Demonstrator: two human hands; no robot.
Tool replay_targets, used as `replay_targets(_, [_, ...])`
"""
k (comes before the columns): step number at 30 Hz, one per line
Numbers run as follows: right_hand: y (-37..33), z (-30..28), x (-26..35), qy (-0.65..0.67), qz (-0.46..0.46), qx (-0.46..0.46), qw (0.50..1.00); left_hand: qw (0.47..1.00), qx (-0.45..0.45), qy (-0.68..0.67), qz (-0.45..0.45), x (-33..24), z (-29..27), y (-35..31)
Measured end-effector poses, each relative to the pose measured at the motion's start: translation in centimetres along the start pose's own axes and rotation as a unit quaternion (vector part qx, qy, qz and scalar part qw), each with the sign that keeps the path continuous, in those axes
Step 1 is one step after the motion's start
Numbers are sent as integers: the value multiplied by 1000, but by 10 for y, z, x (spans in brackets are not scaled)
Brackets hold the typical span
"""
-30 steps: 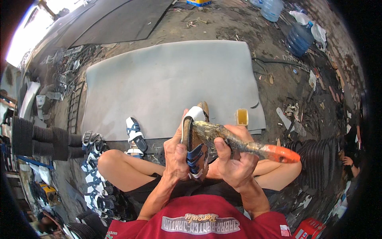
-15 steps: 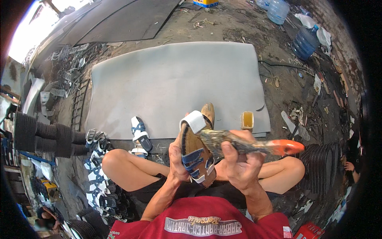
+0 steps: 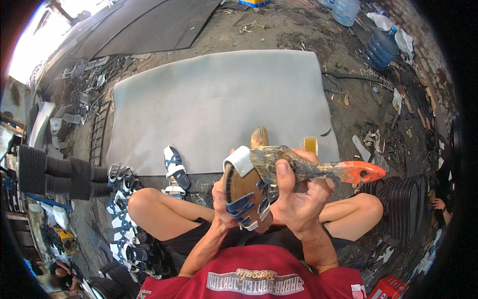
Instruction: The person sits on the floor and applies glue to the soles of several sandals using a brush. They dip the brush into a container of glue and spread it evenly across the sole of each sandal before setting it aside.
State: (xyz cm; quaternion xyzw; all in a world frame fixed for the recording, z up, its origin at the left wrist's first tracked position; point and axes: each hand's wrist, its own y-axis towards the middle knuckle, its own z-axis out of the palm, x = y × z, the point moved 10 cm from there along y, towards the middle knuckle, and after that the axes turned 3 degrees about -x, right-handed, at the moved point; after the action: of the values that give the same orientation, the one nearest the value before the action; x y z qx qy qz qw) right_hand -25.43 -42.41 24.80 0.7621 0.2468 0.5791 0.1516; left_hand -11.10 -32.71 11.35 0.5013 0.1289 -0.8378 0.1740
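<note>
My left hand (image 3: 222,202) is closed around the side of a sandal (image 3: 242,185) in front of my lap. The sandal has a brown underside, a white strap and blue straps. Beyond it pokes the rounded tip of a brown wooden shoe last (image 3: 259,136); whether it sits inside the sandal I cannot tell. A paintbrush (image 3: 314,171) with a stained body and orange handle end is gripped in my right hand (image 3: 303,199), thumb on top. Its bristles lie beside the white strap. Partly behind my right hand stands a small container of yellowish liquid (image 3: 309,144).
A grey sheet (image 3: 219,94) covers the floor ahead. At my left lie a finished-looking sandal (image 3: 176,166) and a row of white-and-blue sandals (image 3: 123,224). Black soles (image 3: 398,209) stand stacked on the right. Water jugs (image 3: 381,48) sit at the far right.
The brush has risen slightly, and its bristles have shifted away from the sandal's underside toward the white strap's edge. The sandal has tilted a little in my left hand.
</note>
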Motion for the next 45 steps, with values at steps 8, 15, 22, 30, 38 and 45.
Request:
replay_targets(8, [-6,8,14,36,-48,17,998,1000,1,-18,-15,3,2,3])
replay_targets(15, [-1,-4,0,64,37,0,997,991,-48,-71,-103,39,-43,-16])
replay_targets(22, [-5,15,17,11,-43,50,998,994,-24,-71,-79,35,-43,-17])
replay_targets(30, [-5,19,13,-1,-58,103,993,995,14,-26,-92,25,-29,-8])
replay_targets(38, [-16,18,10,-26,-69,156,985,986,-72,12,-150,23,-36,-6])
replay_targets(45, [0,48,5,33,-158,205,965,984,-13,-6,-179,40,-31,-8])
